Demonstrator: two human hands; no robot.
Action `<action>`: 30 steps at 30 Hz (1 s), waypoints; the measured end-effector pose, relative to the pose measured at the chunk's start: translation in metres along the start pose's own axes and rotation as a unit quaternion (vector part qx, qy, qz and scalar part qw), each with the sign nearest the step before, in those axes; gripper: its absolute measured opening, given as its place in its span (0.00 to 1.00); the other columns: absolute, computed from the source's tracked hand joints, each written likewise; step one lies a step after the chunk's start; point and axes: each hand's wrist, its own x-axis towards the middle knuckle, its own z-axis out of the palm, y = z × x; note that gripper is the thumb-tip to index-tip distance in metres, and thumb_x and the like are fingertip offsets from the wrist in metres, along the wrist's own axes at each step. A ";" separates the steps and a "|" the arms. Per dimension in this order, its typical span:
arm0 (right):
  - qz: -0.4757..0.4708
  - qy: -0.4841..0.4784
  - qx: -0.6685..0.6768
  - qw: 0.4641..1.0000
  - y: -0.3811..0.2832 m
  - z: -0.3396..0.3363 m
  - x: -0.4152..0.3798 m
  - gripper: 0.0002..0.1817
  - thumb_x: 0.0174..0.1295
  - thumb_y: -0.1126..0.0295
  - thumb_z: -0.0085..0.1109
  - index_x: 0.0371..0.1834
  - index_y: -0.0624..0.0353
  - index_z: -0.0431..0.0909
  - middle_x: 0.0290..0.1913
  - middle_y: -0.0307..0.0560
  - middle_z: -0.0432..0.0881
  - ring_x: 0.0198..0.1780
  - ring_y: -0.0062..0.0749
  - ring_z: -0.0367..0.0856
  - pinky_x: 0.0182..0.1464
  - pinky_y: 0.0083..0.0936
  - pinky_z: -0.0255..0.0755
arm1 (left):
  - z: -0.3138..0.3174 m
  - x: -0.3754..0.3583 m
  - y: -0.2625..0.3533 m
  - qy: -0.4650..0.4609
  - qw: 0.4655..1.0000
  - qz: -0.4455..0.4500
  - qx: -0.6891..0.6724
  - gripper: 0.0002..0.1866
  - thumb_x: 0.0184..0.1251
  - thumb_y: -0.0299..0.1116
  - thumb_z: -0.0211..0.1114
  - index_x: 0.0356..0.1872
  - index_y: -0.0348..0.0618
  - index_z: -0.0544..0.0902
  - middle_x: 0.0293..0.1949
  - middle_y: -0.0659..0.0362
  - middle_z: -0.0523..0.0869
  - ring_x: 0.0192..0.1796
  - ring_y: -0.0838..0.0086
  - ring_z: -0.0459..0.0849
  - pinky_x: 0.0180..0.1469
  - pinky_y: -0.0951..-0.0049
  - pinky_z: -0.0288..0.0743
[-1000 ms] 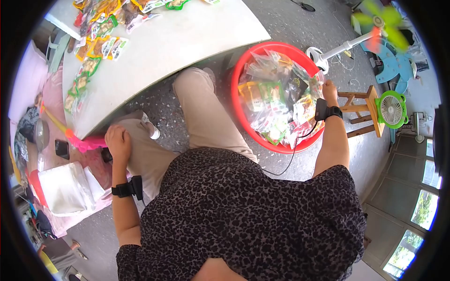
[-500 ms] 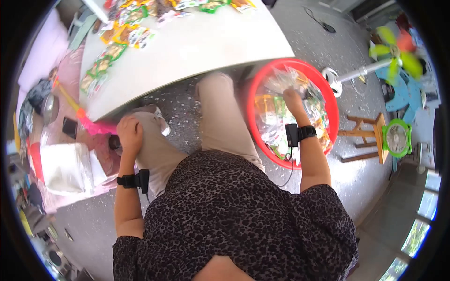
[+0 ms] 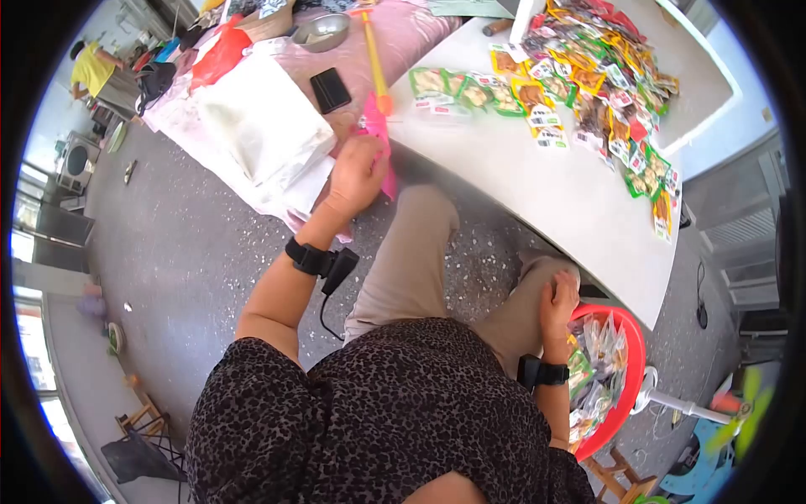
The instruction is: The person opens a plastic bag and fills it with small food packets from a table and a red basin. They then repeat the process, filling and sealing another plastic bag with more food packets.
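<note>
My left hand [image 3: 359, 172] is at the edge of the pink-covered surface, its fingers curled in beside a bright pink item [image 3: 378, 134] on a yellow stick. What it holds, if anything, is hidden. A black phone [image 3: 330, 90] and a white plastic bag [image 3: 264, 122] lie close by. My right hand [image 3: 558, 302] rests on my knee, fingers a little apart, holding nothing. Next to that wrist stands a red basin [image 3: 635, 357] of packets. Small snack packets [image 3: 537, 105] form a row on the white table [image 3: 504, 181], beside a larger pile [image 3: 604, 76].
A metal bowl [image 3: 321, 32] and a red bag [image 3: 222, 55] sit at the back of the pink cloth [image 3: 411, 34]. A person in yellow [image 3: 91, 71] bends at the far left. A fan [image 3: 743, 412] and a wooden stool [image 3: 621, 479] stand beyond the basin.
The view has swung left. My right hand has left the packets in the basin and is now on my knee. My left hand has moved forward to the pink item.
</note>
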 end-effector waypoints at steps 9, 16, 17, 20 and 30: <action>0.005 -0.010 -0.050 0.999 -0.007 0.002 0.005 0.11 0.41 0.74 0.54 0.31 0.58 0.72 0.40 0.46 0.74 0.50 0.43 0.68 0.50 0.36 0.57 | -0.080 -0.002 -0.184 -0.095 0.921 -0.285 0.248 0.22 0.47 0.40 0.58 0.40 0.32 0.73 0.43 0.43 0.75 0.46 0.56 0.73 0.48 0.65 0.65; 0.007 -0.010 -0.063 0.998 -0.006 0.003 0.004 0.11 0.41 0.74 0.54 0.31 0.58 0.72 0.40 0.45 0.74 0.50 0.42 0.68 0.50 0.35 0.58 | -0.089 -0.020 -0.204 -0.256 0.860 -0.414 0.152 0.20 0.50 0.45 0.54 0.35 0.36 0.77 0.34 0.46 0.79 0.41 0.59 0.77 0.45 0.67 0.67; 0.008 -0.009 -0.065 0.998 -0.005 0.004 0.004 0.10 0.41 0.74 0.54 0.31 0.58 0.72 0.40 0.45 0.74 0.50 0.42 0.68 0.50 0.35 0.58 | -0.090 -0.018 -0.200 -0.245 0.863 -0.416 0.149 0.19 0.51 0.45 0.53 0.34 0.37 0.77 0.33 0.46 0.79 0.40 0.58 0.77 0.44 0.66 0.67; 0.015 -0.011 -0.074 0.997 -0.008 0.003 0.006 0.10 0.41 0.74 0.53 0.31 0.58 0.72 0.39 0.45 0.75 0.50 0.42 0.68 0.49 0.35 0.58 | -0.086 -0.018 -0.198 -0.219 0.883 -0.372 0.183 0.17 0.54 0.42 0.50 0.32 0.37 0.77 0.33 0.45 0.78 0.40 0.56 0.76 0.43 0.65 0.67; 0.017 0.002 -0.053 0.998 -0.008 0.003 0.006 0.10 0.40 0.73 0.53 0.30 0.57 0.72 0.39 0.43 0.74 0.50 0.40 0.68 0.49 0.34 0.57 | -0.092 -0.011 -0.192 -0.168 0.919 -0.307 0.181 0.13 0.53 0.36 0.48 0.30 0.38 0.76 0.30 0.46 0.78 0.37 0.55 0.76 0.41 0.64 0.68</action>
